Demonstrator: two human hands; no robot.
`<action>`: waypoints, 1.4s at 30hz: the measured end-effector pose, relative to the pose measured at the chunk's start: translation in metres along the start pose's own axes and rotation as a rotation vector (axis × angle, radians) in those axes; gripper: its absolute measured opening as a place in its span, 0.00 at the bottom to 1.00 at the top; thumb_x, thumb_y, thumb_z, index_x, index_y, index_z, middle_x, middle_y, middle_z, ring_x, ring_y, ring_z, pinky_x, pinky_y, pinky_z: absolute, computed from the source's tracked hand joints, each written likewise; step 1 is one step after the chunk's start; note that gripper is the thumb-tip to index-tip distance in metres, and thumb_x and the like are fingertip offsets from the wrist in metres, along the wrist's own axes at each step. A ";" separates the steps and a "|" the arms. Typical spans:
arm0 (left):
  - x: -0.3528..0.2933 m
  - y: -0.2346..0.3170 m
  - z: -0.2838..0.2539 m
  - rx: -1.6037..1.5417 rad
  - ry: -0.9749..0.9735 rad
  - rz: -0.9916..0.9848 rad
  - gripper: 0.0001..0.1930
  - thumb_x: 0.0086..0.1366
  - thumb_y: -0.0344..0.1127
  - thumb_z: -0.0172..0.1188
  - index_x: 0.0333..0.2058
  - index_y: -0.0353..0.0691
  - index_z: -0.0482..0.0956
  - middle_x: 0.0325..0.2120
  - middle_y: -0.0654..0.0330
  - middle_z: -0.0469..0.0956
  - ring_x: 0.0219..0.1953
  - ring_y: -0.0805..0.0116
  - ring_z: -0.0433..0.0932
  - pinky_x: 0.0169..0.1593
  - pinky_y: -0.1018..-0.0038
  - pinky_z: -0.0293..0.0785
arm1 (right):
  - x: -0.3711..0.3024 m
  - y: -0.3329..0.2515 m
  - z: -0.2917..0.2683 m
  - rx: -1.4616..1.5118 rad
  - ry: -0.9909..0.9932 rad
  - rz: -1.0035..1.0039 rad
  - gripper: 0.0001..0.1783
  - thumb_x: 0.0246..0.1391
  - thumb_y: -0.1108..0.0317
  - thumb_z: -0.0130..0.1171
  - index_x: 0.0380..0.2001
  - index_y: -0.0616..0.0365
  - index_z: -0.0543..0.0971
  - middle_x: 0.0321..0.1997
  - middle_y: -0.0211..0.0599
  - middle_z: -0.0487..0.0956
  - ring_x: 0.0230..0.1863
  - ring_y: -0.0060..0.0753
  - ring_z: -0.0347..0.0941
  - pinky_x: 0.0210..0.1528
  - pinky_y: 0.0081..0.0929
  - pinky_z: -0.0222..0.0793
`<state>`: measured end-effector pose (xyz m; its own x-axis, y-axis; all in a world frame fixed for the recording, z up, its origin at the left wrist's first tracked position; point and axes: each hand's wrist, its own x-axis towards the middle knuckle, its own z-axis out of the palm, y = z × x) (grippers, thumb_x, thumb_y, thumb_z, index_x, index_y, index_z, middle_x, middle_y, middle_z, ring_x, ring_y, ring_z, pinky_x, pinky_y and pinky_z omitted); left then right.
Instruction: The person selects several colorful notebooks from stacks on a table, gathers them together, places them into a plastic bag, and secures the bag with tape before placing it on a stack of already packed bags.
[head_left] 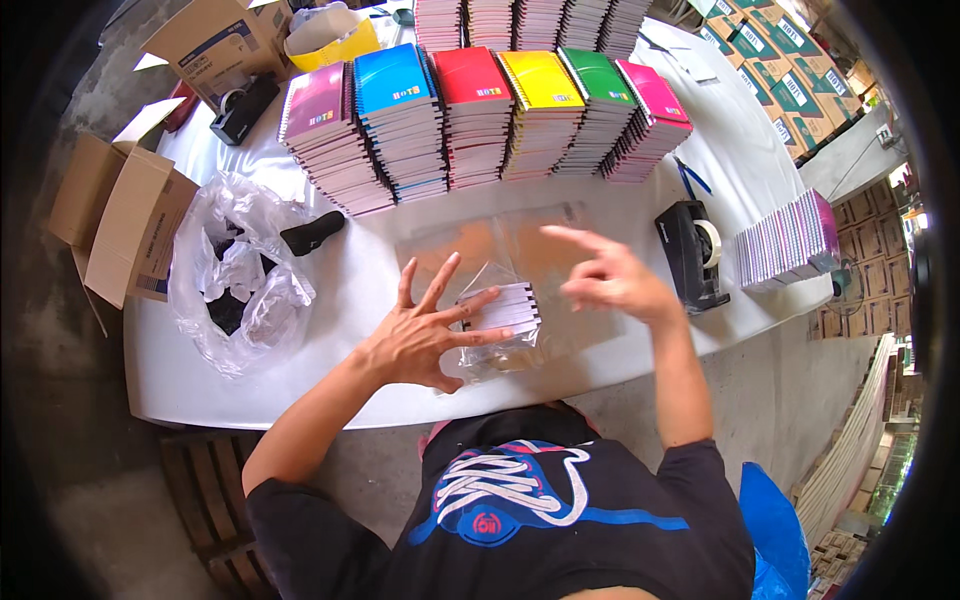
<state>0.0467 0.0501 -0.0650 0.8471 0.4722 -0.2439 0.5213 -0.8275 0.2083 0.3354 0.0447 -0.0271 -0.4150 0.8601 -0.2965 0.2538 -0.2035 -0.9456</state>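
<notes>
Notebook bundle (515, 308) lies in clear plastic (500, 362), near middle of worktop (390, 408). Our left hand (420, 337) spreads fingers wide across it. Our right hand (622, 287), to right, points index; cannot tell if curled fingers hold anything. We seem mid-wrapping; next move likely calls for snug folds, tape dispenser (684, 258) handy at right.

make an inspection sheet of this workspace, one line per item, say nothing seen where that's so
Surface: white table, clear plastic sheet laid on it
Job's things: small plastic-wrapped bundle; stacked spiral notebooks behind
Clutter: crumpled plastic bag and open cardboard boxes at left; tape dispenser at right
Hands: left hand spread, touching the bundle; right hand pointing left
Cables: nothing seen for certain
Surroundings: concrete floor, wooden pallet, stacked cartons
</notes>
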 end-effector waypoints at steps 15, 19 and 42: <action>0.017 0.010 0.053 -0.171 0.523 0.058 0.33 0.40 0.53 0.70 0.50 0.74 0.73 0.64 0.66 0.55 0.68 0.41 0.33 0.61 0.36 0.22 | 0.021 0.052 0.004 -0.535 -0.088 -0.226 0.43 0.32 0.58 0.74 0.57 0.41 0.68 0.54 0.41 0.70 0.53 0.37 0.68 0.54 0.34 0.66; 0.044 0.024 0.082 -0.273 1.059 0.024 0.27 0.37 0.47 0.74 0.42 0.60 0.80 0.58 0.58 0.64 0.67 0.43 0.43 0.65 0.46 0.36 | 0.009 0.089 0.041 -0.246 0.056 -0.396 0.25 0.35 0.64 0.73 0.42 0.43 0.81 0.66 0.39 0.56 0.64 0.43 0.57 0.63 0.39 0.56; 0.061 0.011 0.037 -1.353 0.773 -0.539 0.20 0.51 0.31 0.70 0.43 0.35 0.76 0.32 0.53 0.80 0.36 0.72 0.77 0.42 0.76 0.73 | 0.046 0.071 0.059 0.321 0.204 -0.119 0.57 0.28 0.71 0.75 0.64 0.54 0.54 0.45 0.37 0.71 0.46 0.29 0.67 0.49 0.26 0.65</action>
<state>0.1003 0.0588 -0.1126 0.1811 0.9729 -0.1440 0.1094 0.1256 0.9860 0.2828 0.0424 -0.1153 -0.2347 0.9553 -0.1799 -0.0851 -0.2046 -0.9751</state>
